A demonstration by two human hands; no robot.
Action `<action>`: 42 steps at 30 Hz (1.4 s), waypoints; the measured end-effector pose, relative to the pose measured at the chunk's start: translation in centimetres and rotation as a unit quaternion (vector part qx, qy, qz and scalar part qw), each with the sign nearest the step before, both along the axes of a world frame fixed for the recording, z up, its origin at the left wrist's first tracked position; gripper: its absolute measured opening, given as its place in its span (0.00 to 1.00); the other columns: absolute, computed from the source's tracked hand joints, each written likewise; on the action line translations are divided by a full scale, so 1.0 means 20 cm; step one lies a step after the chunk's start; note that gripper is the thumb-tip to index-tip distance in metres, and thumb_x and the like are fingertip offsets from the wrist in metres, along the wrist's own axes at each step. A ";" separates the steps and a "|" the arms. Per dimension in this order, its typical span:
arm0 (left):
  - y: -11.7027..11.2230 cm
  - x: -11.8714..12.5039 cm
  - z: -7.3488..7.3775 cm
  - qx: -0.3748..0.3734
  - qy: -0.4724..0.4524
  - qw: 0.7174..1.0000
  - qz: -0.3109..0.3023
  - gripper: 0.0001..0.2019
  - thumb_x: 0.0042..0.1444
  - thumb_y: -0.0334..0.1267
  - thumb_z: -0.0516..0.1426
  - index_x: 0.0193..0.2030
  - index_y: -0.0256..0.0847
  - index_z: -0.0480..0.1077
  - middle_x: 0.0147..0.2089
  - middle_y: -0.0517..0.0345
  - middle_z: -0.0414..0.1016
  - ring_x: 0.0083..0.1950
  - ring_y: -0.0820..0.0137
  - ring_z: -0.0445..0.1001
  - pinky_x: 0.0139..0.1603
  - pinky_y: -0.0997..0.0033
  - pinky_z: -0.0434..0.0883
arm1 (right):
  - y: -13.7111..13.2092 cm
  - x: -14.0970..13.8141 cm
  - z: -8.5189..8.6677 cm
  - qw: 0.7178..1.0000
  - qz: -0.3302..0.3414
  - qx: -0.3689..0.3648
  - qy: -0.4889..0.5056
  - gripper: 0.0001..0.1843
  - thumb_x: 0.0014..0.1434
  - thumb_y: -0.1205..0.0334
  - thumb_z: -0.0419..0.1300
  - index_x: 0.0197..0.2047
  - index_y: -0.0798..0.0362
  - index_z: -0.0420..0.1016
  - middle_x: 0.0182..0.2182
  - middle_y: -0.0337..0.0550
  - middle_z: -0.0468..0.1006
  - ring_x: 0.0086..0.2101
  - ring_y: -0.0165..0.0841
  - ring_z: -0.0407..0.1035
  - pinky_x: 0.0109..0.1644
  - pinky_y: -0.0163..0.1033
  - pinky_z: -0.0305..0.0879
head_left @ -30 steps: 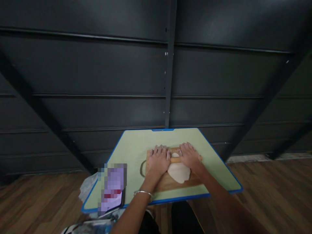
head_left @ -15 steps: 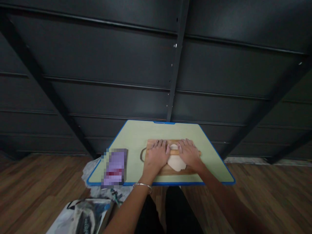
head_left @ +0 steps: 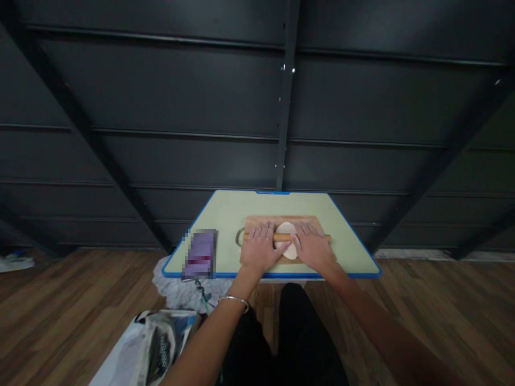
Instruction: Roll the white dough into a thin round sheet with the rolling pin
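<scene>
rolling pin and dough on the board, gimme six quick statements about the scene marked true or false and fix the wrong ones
1. The left hand and right hand both rest on the rolling pin. True.
2. Dough shows only on the near side of the rolling pin. False: it shows on both the near and far sides.
3. The wooden board lies on the table. True.
4. The table's edge is red. False: it is blue.
5. A bracelet is on the right wrist. False: the bracelet is on the left wrist.
6. The dough lies on the wooden board. True.
</scene>
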State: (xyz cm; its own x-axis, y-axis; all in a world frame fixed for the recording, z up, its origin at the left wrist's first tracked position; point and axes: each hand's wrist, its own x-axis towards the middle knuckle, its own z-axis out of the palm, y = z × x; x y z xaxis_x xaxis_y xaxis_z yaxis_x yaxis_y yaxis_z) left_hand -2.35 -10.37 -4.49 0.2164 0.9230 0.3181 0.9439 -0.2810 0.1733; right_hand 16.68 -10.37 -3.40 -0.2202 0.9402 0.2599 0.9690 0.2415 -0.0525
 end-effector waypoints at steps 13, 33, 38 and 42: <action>-0.16 -0.03 -0.01 0.002 0.004 1.000 -0.011 0.45 0.67 0.67 0.56 0.79 0.34 0.61 0.78 0.39 0.64 0.79 0.49 0.62 0.81 0.50 0.54 | -0.12 0.01 -0.08 0.999 0.023 0.042 -0.005 0.28 0.78 0.54 0.50 0.72 0.61 0.70 0.73 0.60 0.66 0.70 0.47 0.63 0.74 0.53 0.54; -0.41 -0.07 -0.14 0.128 -0.053 0.988 -0.063 0.26 0.74 0.46 0.53 0.72 0.35 0.67 0.73 0.39 0.72 0.76 0.51 0.68 0.78 0.39 0.62 | -0.10 0.17 -0.23 0.988 0.067 0.130 0.059 0.12 0.74 0.60 0.61 0.58 0.51 0.78 0.51 0.52 0.80 0.51 0.46 0.75 0.56 0.47 0.69; -0.33 -0.02 -0.13 0.080 -0.077 0.979 -0.170 0.29 0.73 0.43 0.54 0.77 0.36 0.61 0.78 0.39 0.64 0.79 0.56 0.63 0.78 0.49 0.65 | -0.03 0.28 -0.20 0.982 -0.064 0.089 0.154 0.15 0.77 0.59 0.53 0.61 0.53 0.74 0.55 0.55 0.78 0.48 0.43 0.78 0.47 0.43 0.71; -0.13 0.10 -0.09 -0.015 -0.061 0.983 -0.175 0.37 0.71 0.50 0.56 0.80 0.31 0.56 0.82 0.35 0.54 0.83 0.51 0.54 0.81 0.46 0.57 | -0.01 0.32 -0.18 0.957 -0.083 0.110 0.256 0.14 0.78 0.59 0.51 0.58 0.54 0.73 0.55 0.55 0.77 0.50 0.43 0.77 0.50 0.43 0.71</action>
State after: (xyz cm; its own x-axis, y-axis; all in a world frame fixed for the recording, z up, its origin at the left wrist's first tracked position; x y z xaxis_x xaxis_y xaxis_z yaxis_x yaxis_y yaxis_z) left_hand -0.25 -12.89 -6.22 0.4836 0.8088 0.3347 0.7628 -0.5770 0.2919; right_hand 23.15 -10.53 -7.07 0.1368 0.8616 0.4888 0.8555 0.1460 -0.4968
